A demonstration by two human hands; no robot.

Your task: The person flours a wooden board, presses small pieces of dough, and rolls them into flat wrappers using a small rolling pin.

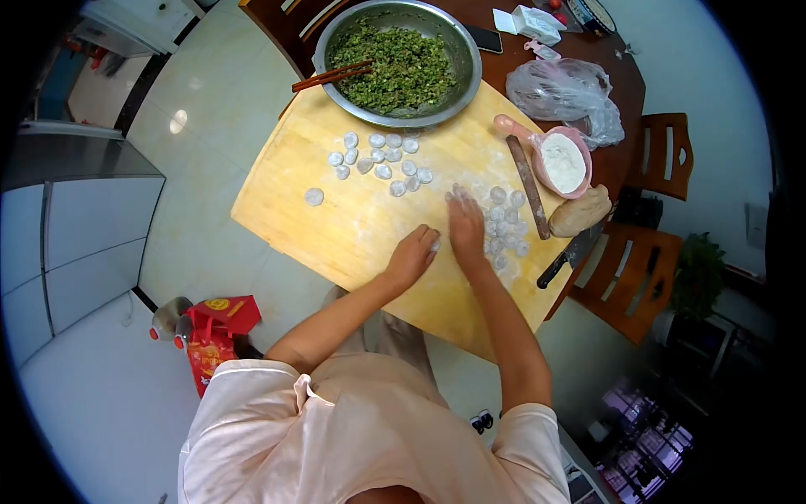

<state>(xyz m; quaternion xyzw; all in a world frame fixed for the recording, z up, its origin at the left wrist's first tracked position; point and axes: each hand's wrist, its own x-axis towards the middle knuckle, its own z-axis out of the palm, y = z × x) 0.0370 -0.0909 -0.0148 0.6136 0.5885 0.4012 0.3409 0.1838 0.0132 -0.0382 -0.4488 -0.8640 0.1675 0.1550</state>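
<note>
My left hand [410,259] is low over the floured wooden board [294,168], its fingers curled around a small floured dough piece [435,246] that shows at the fingertips. Close beside it, my right hand [465,223] has its fingers stretched out and flour on the fingertips; no object shows in it. Right of that hand lies a cluster of floured dough pieces [499,223], partly overlapping. Several flattened dough rounds [393,155] are spread farther up the board, and a single dough round [314,196] sits apart at the left.
A metal bowl of chopped green filling [470,80] with chopsticks [332,76] stands at the back. At the right are a rolling pin [528,186], a pink flour scoop [537,160], a dough lump [580,212], a knife [554,270] and a plastic bag [562,92].
</note>
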